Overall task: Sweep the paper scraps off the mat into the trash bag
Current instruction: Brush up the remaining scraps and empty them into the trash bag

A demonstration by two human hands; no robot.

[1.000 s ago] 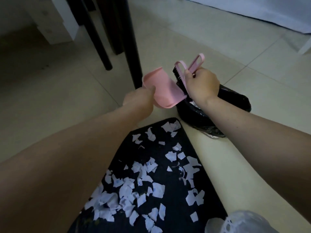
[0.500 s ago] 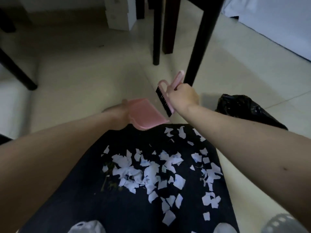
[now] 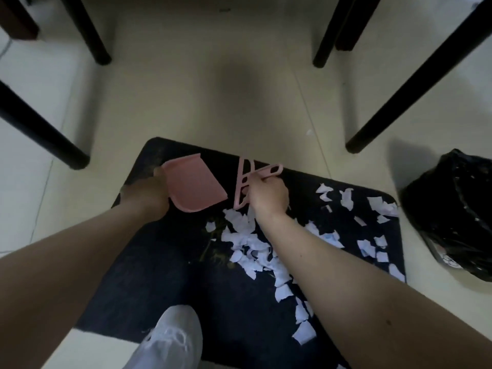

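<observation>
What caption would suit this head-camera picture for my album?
Left hand holds a pink dustpan, right hand a pink brush, over paper scraps on a dark mat.

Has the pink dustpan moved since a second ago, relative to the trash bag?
Yes. The pink dustpan was at the trash bag's mouth; now it sits over the mat's far left part, well away from the bag, held in the left hand.
</observation>
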